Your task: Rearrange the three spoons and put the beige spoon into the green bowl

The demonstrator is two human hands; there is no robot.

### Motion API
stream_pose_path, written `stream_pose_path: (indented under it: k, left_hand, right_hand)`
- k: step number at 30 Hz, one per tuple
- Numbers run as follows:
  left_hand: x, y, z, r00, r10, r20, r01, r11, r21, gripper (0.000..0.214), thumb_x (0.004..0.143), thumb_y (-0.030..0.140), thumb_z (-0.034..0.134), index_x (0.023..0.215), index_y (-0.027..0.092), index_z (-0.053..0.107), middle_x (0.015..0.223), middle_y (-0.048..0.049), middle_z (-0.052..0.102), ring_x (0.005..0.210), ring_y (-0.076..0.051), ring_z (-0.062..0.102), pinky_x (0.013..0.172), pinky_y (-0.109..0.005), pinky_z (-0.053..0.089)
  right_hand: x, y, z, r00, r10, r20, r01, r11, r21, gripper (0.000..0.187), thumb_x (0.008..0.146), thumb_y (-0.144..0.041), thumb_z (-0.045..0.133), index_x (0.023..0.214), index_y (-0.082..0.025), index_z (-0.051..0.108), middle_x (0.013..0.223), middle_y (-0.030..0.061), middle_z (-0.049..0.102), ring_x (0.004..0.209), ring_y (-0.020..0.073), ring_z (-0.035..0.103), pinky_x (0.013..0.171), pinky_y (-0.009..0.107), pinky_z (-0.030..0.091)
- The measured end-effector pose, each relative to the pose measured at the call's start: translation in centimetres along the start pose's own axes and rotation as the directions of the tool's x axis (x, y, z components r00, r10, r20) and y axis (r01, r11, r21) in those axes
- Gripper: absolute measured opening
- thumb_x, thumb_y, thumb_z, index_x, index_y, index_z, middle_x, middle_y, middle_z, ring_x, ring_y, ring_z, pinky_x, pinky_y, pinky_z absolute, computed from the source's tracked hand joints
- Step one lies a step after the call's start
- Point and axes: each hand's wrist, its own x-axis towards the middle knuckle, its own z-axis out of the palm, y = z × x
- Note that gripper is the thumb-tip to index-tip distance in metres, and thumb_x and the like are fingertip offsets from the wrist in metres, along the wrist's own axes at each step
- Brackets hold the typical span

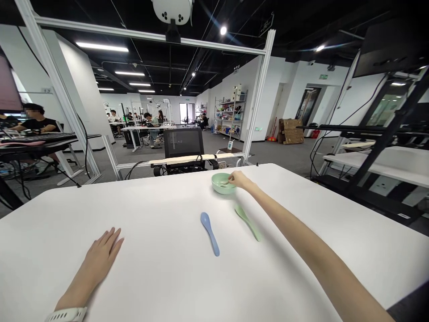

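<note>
My right hand reaches to the far part of the white table, its fingers pinched together at the right rim of a light green bowl. From the fingertips a pale spoon extends into the bowl; its handle is mostly covered by the hand. Nearer to me lies a green spoon, just below my right forearm. To its left rests a blue spoon, with its handle pointing toward me. My left hand lies flat on the table at the left, fingers stretched out, touching only the tabletop.
The white table has its far edge just behind the bowl. Beyond it stand a metal frame and a black office chair. Desks with other people are farther back on the left. A black stand rises at the right.
</note>
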Motion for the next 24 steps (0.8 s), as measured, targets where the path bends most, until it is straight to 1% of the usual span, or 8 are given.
stream_pose_path:
  k: [3,5,7,9,12,15,19,24]
  left_hand:
    - [0.1,-0.4,0.5,1.000,0.011,-0.025,-0.011,1.000,-0.008,0.077,0.094,0.052,0.026,0.150,0.007,0.056,0.162,-0.0178,0.050,0.153,-0.035,0.044,0.125,-0.055,0.036]
    - [0.3,-0.8,1.0,0.999,0.015,-0.047,-0.015,1.000,-0.011,0.077,0.094,0.052,0.027,0.149,0.008,0.057,0.161,-0.0181,0.051,0.152,-0.035,0.045,0.124,-0.055,0.037]
    - [0.4,-1.2,1.4,0.998,0.020,-0.059,-0.021,1.000,-0.013,0.076,0.093,0.052,0.029,0.148,0.008,0.058,0.160,-0.0180,0.053,0.151,-0.036,0.046,0.123,-0.055,0.039]
    - [0.6,-1.5,1.7,0.997,0.031,-0.069,-0.032,0.999,-0.008,0.076,0.093,0.053,0.030,0.148,0.009,0.058,0.159,-0.0177,0.054,0.151,-0.036,0.047,0.122,-0.055,0.040]
    - [0.7,-1.9,2.1,0.995,0.044,-0.085,-0.044,0.999,0.004,0.076,0.093,0.054,0.029,0.148,0.010,0.058,0.159,-0.0172,0.055,0.150,-0.035,0.047,0.121,-0.053,0.041]
    - [0.7,-2.1,2.4,0.995,0.037,-0.089,-0.036,0.999,0.007,0.078,0.092,0.055,0.028,0.148,0.010,0.058,0.159,-0.0173,0.055,0.151,-0.034,0.047,0.122,-0.052,0.041]
    - [0.8,-2.1,2.5,0.996,0.030,-0.079,-0.030,1.000,0.004,0.079,0.092,0.056,0.027,0.148,0.010,0.058,0.159,-0.0166,0.055,0.151,-0.034,0.046,0.123,-0.051,0.038]
    - [0.6,-2.0,2.2,0.995,0.040,-0.092,-0.042,0.999,-0.024,0.078,0.093,0.056,0.027,0.148,0.011,0.059,0.158,-0.0174,0.055,0.151,-0.035,0.046,0.122,-0.055,0.040]
  right_hand:
    - [-2.1,1.8,-1.4,0.995,0.003,-0.101,0.000,1.000,0.028,0.029,0.092,-0.017,0.064,0.113,-0.010,0.081,0.109,0.0164,0.081,0.096,0.0238,0.074,0.084,0.026,0.051]
    - [-4.2,3.8,-2.0,0.980,0.021,-0.200,-0.007,0.998,0.070,0.032,0.095,-0.020,0.058,0.113,-0.009,0.081,0.109,0.0172,0.081,0.097,0.0247,0.073,0.085,0.028,0.051]
    - [-6.6,6.3,-2.0,0.954,0.060,-0.293,-0.027,0.993,0.118,0.034,0.095,-0.023,0.055,0.111,-0.008,0.082,0.106,0.0172,0.081,0.095,0.0259,0.073,0.085,0.030,0.051]
    - [-9.1,8.9,-1.4,0.935,0.115,-0.337,-0.071,0.988,0.140,0.037,0.093,-0.027,0.055,0.110,-0.008,0.082,0.104,0.0175,0.081,0.094,0.0275,0.073,0.086,0.032,0.051]
    - [-12.6,12.4,0.0,0.917,0.193,-0.348,-0.146,0.977,0.157,0.041,0.090,-0.034,0.055,0.108,-0.010,0.083,0.099,0.0180,0.081,0.093,0.0301,0.073,0.086,0.035,0.051]
    - [-15.4,14.7,1.7,0.916,0.243,-0.321,-0.186,0.963,0.197,0.047,0.088,-0.048,0.056,0.099,-0.012,0.083,0.096,0.0178,0.080,0.091,0.0310,0.072,0.084,0.036,0.051]
    - [-17.5,15.9,3.5,0.917,0.277,-0.288,-0.216,0.950,0.227,0.060,0.087,-0.067,0.050,0.089,-0.016,0.081,0.092,0.0146,0.078,0.089,0.0304,0.069,0.083,0.037,0.050]
    - [-18.0,16.2,4.6,0.922,0.295,-0.253,-0.243,0.945,0.218,0.066,0.085,-0.072,0.044,0.088,-0.017,0.080,0.094,0.0152,0.078,0.088,0.0313,0.066,0.084,0.040,0.049]
